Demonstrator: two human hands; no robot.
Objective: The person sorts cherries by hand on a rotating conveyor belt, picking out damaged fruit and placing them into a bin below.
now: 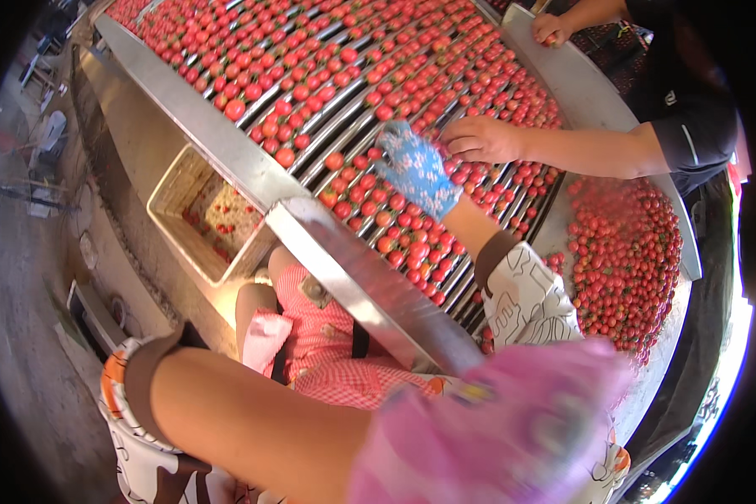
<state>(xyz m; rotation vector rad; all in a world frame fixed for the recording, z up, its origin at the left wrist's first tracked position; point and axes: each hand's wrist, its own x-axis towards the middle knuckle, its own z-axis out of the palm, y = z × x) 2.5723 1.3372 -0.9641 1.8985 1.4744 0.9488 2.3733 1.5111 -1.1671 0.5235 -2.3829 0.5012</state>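
My right hand, in a blue floral glove, reaches over the metal roller conveyor. Its greyish fingertips are down among small red tomatoes, apart from one another, and nothing shows held in them. My left hand, in a pink glove, crosses close in front of me toward the right. Motion smears it, so neither its fingers nor anything in them can be made out. Just beyond my right hand, a co-worker's bare hand rests on the tomatoes.
A metal side rail runs between my lap and the rollers. A pale crate with a few tomatoes inside stands below at the left. At the right, many tomatoes fill a metal tray. The co-worker's other hand is at the far edge.
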